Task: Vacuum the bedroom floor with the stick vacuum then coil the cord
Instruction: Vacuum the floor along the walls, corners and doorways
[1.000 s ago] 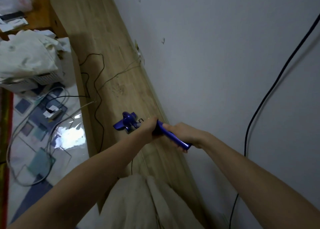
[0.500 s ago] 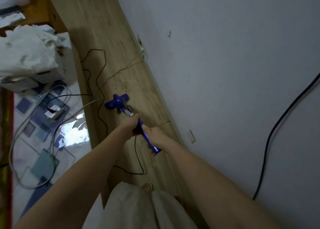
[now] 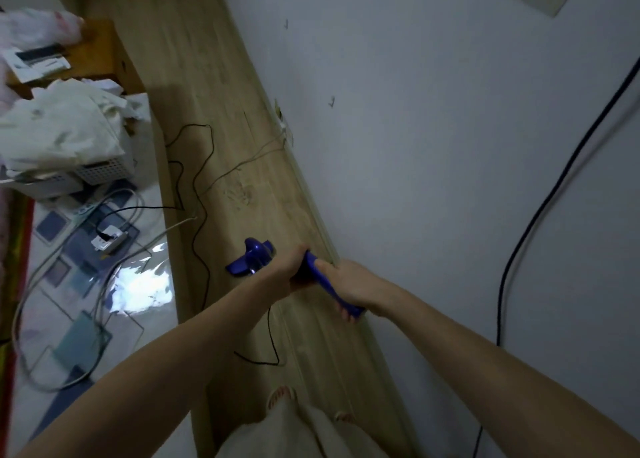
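I judge vacuuming unfinished: left hand (image 3: 294,268) and right hand (image 3: 349,284) grasp the vacuum (image 3: 311,270), head at 11 o'clock; cord (image 3: 197,194) lies uncoiled on the floor (image 3: 214,76).

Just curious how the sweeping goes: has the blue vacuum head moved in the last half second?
Yes. The vacuum head has pulled back toward the person, farther from the wall socket than half a second ago.
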`<act>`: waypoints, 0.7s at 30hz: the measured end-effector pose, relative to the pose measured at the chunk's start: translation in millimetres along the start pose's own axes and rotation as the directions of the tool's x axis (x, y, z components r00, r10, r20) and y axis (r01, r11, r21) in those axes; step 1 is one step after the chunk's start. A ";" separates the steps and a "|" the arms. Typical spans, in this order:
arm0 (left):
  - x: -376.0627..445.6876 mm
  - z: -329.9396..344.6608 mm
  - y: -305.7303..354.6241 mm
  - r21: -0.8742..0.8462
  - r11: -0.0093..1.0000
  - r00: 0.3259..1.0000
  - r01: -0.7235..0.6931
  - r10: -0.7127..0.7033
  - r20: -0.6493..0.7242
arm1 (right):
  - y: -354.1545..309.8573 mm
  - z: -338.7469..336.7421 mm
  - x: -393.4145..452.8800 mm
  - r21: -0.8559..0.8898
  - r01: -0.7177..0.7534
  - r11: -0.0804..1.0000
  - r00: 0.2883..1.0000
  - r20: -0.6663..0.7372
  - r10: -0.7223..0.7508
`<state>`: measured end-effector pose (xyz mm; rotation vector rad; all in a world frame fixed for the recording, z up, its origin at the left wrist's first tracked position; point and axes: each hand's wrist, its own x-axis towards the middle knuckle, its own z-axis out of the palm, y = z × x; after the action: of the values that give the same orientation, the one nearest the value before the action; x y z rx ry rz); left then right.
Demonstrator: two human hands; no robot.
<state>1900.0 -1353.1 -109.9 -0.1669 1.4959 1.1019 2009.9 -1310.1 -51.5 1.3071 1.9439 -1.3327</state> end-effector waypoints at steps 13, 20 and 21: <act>-40.9 61.0 -55.7 0.277 0.958 0.970 0.074 -0.134 0.202 | 60.1 -14.1 -102.2 0.123 -0.148 0.981 0.987 -0.039 0.154; -40.6 50.8 -57.9 0.266 0.958 0.959 0.106 -0.169 0.227 | 68.8 4.3 -96.0 0.185 -0.131 0.974 0.987 -0.073 0.146; -40.3 45.6 -58.4 0.263 0.957 0.959 0.122 -0.182 0.217 | 69.3 10.5 -93.7 0.190 -0.126 0.974 0.987 -0.076 0.143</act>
<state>1981.7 -1371.8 -99.6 0.0238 1.3637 0.7736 2111.9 -1355.7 -16.7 1.5826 1.7863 -1.4363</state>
